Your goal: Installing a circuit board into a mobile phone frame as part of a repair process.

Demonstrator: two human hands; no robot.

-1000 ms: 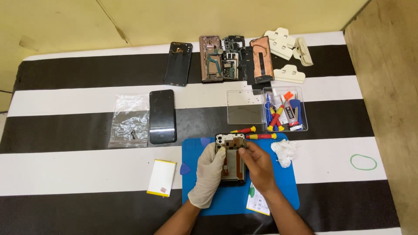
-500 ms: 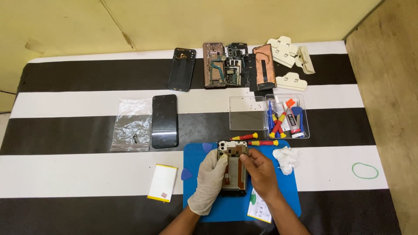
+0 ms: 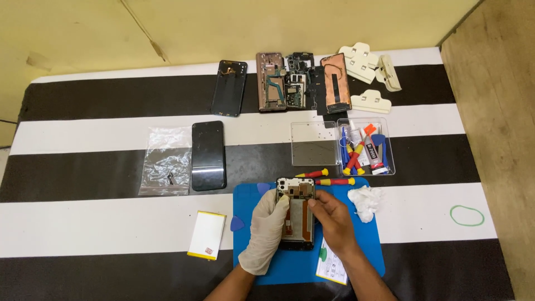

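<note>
On the blue work mat point(image 3: 368, 245), near the front edge of the striped table point(image 3: 83, 223), we find an opened phone point(image 3: 296, 214) lying flat with its back cover off and its inner boards and a copper-coloured flex showing. Our left hand point(image 3: 267, 231), in a pale glove, grips the phone's left edge, fingers curled over the frame. Our bare right hand point(image 3: 334, 220) rests on the phone's right side, fingertips pressed to the upper part of the body; whether it pinches a small part we cannot tell. Both hands close on the phone, near each other.

Just beyond the phone's top edge lie two red-and-yellow screwdrivers point(image 3: 333, 181), side by side on the mat. A wad of white tissue point(image 3: 366, 200) sits at the mat's right edge. A blue pick point(image 3: 237, 224) lies off the mat's left edge, beside a white battery point(image 3: 207, 235).

Farther back: a clear tool box point(image 3: 365, 146) with its clear lid point(image 3: 314, 144) lying just to its left, a dark phone point(image 3: 208, 155) face up, and a clear plastic bag point(image 3: 168, 160) to its left. Along the far edge lie a row of stripped phone parts point(image 3: 290, 82) and cream plastic clamps point(image 3: 368, 72). A green rubber band point(image 3: 467, 215) lies well apart to the right.
</note>
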